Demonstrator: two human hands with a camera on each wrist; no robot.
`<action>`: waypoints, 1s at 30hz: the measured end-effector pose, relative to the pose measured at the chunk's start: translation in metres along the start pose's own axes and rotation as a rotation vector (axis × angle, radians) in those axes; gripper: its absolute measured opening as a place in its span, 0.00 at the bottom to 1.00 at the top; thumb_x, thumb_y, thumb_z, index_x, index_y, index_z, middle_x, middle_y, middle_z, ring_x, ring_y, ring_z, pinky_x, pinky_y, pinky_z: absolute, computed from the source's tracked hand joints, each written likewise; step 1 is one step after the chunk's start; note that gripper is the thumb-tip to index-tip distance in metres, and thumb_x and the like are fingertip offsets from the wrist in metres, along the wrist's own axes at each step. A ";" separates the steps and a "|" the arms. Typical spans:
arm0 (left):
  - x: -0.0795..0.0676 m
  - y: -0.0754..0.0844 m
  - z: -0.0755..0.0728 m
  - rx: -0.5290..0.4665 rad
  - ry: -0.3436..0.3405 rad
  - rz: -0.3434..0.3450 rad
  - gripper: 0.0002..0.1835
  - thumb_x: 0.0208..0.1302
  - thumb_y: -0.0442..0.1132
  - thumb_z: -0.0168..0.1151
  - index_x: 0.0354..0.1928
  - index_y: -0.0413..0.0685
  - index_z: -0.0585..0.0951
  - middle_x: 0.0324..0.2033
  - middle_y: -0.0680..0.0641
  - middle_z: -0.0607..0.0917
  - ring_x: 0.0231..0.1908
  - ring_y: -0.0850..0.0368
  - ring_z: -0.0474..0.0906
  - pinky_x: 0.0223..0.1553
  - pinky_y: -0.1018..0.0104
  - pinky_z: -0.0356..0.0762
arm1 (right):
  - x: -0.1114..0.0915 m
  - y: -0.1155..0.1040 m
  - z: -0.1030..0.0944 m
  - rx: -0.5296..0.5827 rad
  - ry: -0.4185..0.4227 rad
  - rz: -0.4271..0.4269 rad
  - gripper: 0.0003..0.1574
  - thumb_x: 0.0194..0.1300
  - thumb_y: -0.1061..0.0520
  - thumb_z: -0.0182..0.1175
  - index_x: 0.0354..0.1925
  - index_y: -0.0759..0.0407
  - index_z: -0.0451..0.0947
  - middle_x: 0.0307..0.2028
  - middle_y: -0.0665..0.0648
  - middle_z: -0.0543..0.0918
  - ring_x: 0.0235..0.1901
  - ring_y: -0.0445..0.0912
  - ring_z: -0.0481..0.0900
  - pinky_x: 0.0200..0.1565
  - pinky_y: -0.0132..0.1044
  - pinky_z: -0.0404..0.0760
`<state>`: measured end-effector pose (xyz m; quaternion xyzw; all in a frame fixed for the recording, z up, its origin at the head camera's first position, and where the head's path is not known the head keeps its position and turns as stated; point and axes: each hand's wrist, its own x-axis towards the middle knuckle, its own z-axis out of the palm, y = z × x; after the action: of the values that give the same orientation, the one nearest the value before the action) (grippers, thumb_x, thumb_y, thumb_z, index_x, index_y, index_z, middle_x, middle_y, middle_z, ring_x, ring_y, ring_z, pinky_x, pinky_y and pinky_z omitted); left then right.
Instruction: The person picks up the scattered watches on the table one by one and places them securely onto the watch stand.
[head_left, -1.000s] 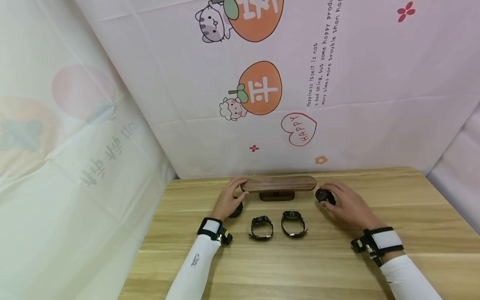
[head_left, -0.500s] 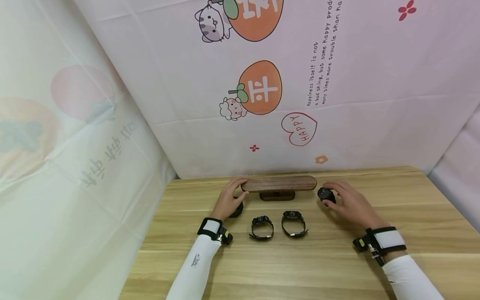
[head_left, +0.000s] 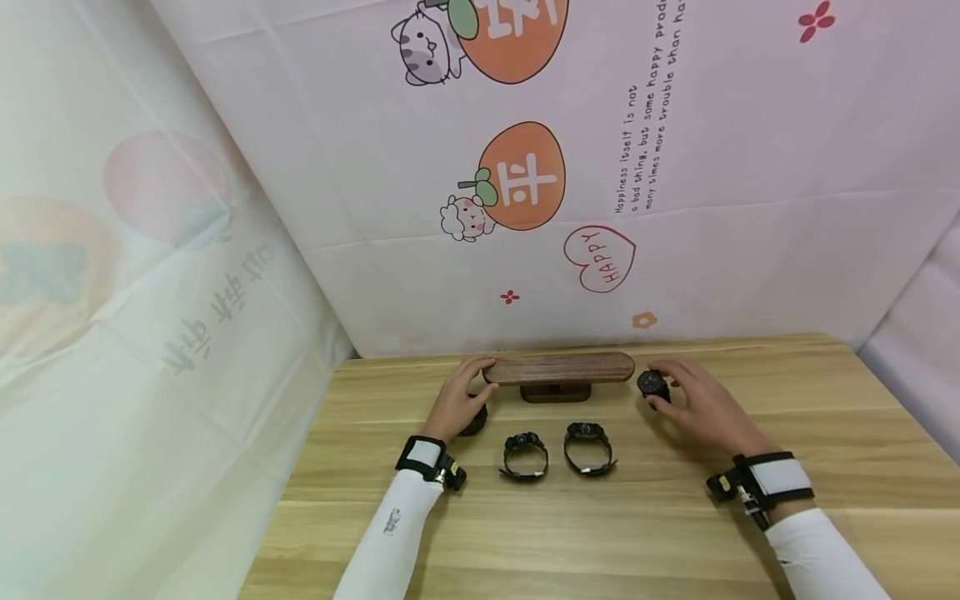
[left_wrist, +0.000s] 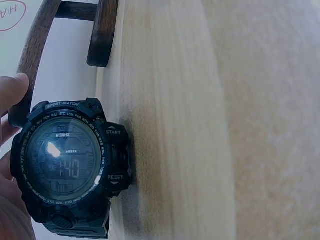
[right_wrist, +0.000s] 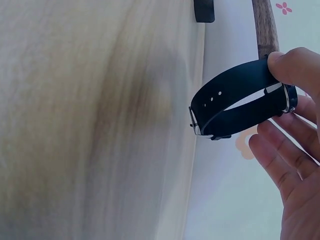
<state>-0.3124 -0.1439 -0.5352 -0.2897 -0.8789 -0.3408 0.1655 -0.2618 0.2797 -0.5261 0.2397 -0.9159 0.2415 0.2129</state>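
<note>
Wristwatch with a round black face and a black strap buckled into a loop (head_left: pixel 653 384) sits in the person's right hand (head_left: pixel 705 408), just beyond the right end of a dark brown wooden bar with rounded ends (head_left: pixel 558 367). Thumb and fingers pinch it near its case; the right wrist view shows strap holes (right_wrist: pixel 212 98) and a metal buckle (right_wrist: pixel 194 124) pointing away from the palm. Whether the loop touches the table is hard to tell. The person's left hand (head_left: pixel 456 406) grips the bar's left end between thumb and fingers. The bar lies level on a small dark wooden base (head_left: pixel 555 393).

Just beside the left hand, partly hidden by it in the head view, is a chunky black digital watch (left_wrist: pixel 62 160) with a round dial lettered SPORT WATCH and buttons marked START and RESET. Nearer the person, two black watches with closed straps, a left one (head_left: pixel 522 440) and a right one (head_left: pixel 584 430), rest apart on the light wood-grain table (head_left: pixel 600 533).

White sleeves (head_left: pixel 390 533) cover both forearms, and each wrist wears a black band with a pale patch (head_left: pixel 422 452). Behind the table hangs white cloth (head_left: pixel 712 275), printed with orange fruit (head_left: pixel 522 177) and a red heart outline reading HAPPY (head_left: pixel 598 258).
</note>
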 end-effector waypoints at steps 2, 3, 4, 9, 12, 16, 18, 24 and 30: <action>0.000 0.000 0.000 0.001 -0.004 -0.006 0.26 0.65 0.41 0.63 0.65 0.51 0.72 0.62 0.51 0.73 0.62 0.61 0.66 0.61 0.59 0.71 | 0.001 0.000 0.000 0.006 0.007 -0.002 0.38 0.54 0.53 0.71 0.61 0.61 0.72 0.56 0.61 0.75 0.49 0.52 0.74 0.46 0.53 0.81; 0.000 0.000 0.000 0.003 -0.006 -0.010 0.26 0.66 0.42 0.63 0.65 0.51 0.72 0.62 0.52 0.73 0.62 0.61 0.66 0.61 0.60 0.71 | 0.001 0.001 0.000 0.009 0.011 -0.004 0.38 0.54 0.53 0.71 0.61 0.61 0.72 0.56 0.61 0.75 0.49 0.52 0.74 0.46 0.54 0.81; 0.000 0.000 0.000 0.003 -0.007 -0.012 0.26 0.66 0.42 0.63 0.65 0.51 0.72 0.62 0.52 0.73 0.62 0.61 0.66 0.61 0.60 0.71 | 0.001 0.001 0.000 0.012 0.015 -0.005 0.38 0.54 0.53 0.71 0.61 0.60 0.72 0.56 0.61 0.75 0.48 0.52 0.74 0.46 0.54 0.80; 0.000 0.000 0.000 0.001 -0.008 -0.012 0.26 0.66 0.42 0.63 0.65 0.52 0.72 0.62 0.52 0.73 0.62 0.61 0.66 0.61 0.60 0.71 | 0.003 0.003 0.002 0.026 0.031 -0.018 0.39 0.53 0.56 0.72 0.62 0.62 0.71 0.56 0.62 0.75 0.47 0.53 0.75 0.48 0.56 0.79; 0.000 0.000 -0.001 -0.002 -0.009 -0.010 0.26 0.66 0.42 0.63 0.65 0.51 0.72 0.62 0.51 0.73 0.62 0.61 0.66 0.61 0.60 0.71 | 0.004 0.004 0.002 0.026 0.036 -0.022 0.39 0.52 0.57 0.72 0.62 0.62 0.71 0.55 0.62 0.76 0.47 0.52 0.75 0.48 0.56 0.79; 0.000 -0.001 -0.001 0.003 -0.012 -0.010 0.26 0.67 0.43 0.62 0.65 0.51 0.72 0.62 0.52 0.73 0.62 0.61 0.66 0.61 0.61 0.71 | 0.006 0.004 0.001 0.020 0.037 -0.026 0.38 0.54 0.56 0.71 0.62 0.62 0.71 0.55 0.60 0.76 0.47 0.51 0.76 0.46 0.55 0.80; 0.000 -0.001 -0.001 0.008 -0.015 -0.011 0.26 0.67 0.44 0.62 0.65 0.52 0.72 0.62 0.52 0.73 0.62 0.62 0.66 0.61 0.62 0.71 | 0.007 0.005 0.001 0.017 0.033 -0.022 0.37 0.55 0.56 0.70 0.62 0.62 0.71 0.55 0.59 0.75 0.47 0.51 0.76 0.46 0.55 0.80; -0.001 0.000 -0.001 0.007 -0.014 -0.014 0.26 0.66 0.44 0.62 0.65 0.52 0.72 0.62 0.52 0.73 0.62 0.61 0.67 0.60 0.62 0.71 | 0.010 0.005 0.000 0.012 0.024 -0.016 0.37 0.56 0.55 0.69 0.62 0.61 0.71 0.57 0.59 0.74 0.47 0.52 0.76 0.46 0.56 0.80; 0.000 0.000 -0.001 0.001 -0.014 -0.009 0.26 0.67 0.44 0.61 0.65 0.51 0.72 0.62 0.50 0.73 0.61 0.61 0.67 0.60 0.62 0.72 | 0.013 0.005 0.000 0.003 0.039 -0.023 0.37 0.56 0.55 0.69 0.63 0.62 0.70 0.57 0.61 0.74 0.48 0.53 0.76 0.47 0.57 0.79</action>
<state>-0.3123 -0.1445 -0.5344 -0.2880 -0.8815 -0.3392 0.1581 -0.2746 0.2798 -0.5214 0.2458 -0.9085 0.2448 0.2329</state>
